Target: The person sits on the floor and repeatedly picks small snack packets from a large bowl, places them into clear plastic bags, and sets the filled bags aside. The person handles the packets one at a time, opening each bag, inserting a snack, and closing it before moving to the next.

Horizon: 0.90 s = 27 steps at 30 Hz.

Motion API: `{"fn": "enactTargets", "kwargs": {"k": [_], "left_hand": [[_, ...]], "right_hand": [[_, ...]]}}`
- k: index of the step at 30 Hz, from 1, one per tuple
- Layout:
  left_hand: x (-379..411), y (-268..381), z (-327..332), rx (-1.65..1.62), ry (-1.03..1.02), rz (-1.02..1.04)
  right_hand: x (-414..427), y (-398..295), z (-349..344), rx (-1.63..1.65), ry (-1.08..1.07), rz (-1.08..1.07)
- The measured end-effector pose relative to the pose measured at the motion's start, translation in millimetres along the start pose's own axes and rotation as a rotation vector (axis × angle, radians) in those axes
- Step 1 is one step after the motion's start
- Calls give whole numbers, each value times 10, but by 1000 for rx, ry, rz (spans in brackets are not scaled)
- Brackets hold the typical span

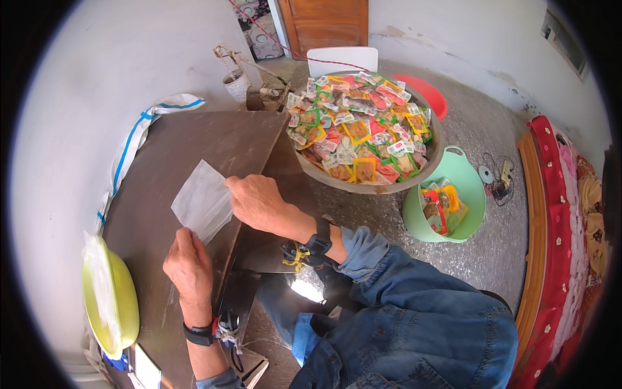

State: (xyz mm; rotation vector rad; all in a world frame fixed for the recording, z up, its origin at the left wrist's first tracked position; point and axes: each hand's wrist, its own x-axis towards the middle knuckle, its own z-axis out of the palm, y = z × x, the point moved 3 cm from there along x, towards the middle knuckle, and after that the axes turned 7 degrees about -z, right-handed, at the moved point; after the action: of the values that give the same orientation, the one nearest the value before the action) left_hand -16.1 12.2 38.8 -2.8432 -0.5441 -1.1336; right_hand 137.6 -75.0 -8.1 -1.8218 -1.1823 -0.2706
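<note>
A clear plastic bag (201, 197) lies flat and slightly creased over the dark brown table (160, 146). My left hand (189, 257) pinches its lower corner between thumb and fingers. At the bag's right edge, my right hand (255, 199) grips the plastic with closed fingers. No contents show inside the bag. Beyond my right hand stands a large metal basin (435, 172), heaped with small sealed food packets (357, 129) with green, yellow and red edges.
A green tub (413, 219) on the floor holds several packets. Behind the basin are a red basin (432, 95) and a white chair back (342, 58). A yellow-green basin (127, 296) with plastic in it leans at the table's left edge. A bed (529, 243) stands far right.
</note>
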Motion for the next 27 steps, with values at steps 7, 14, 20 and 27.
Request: {"fn": "enactTargets", "kwargs": {"k": [7, 14, 20, 27], "left_hand": [[-91, -72, 108, -31, -97, -88], [-115, -110, 167, -53, -158, -175], [-132, -167, 240, -114, -257, -305], [-96, -222, 331, -173, -300, -372]], "right_hand": [[-47, 254, -249, 651, -78, 2], [-265, 1602, -617, 1006, 138, 602], [-344, 3004, -612, 1014, 406, 988], [-295, 4166, -589, 444, 324, 309]]}}
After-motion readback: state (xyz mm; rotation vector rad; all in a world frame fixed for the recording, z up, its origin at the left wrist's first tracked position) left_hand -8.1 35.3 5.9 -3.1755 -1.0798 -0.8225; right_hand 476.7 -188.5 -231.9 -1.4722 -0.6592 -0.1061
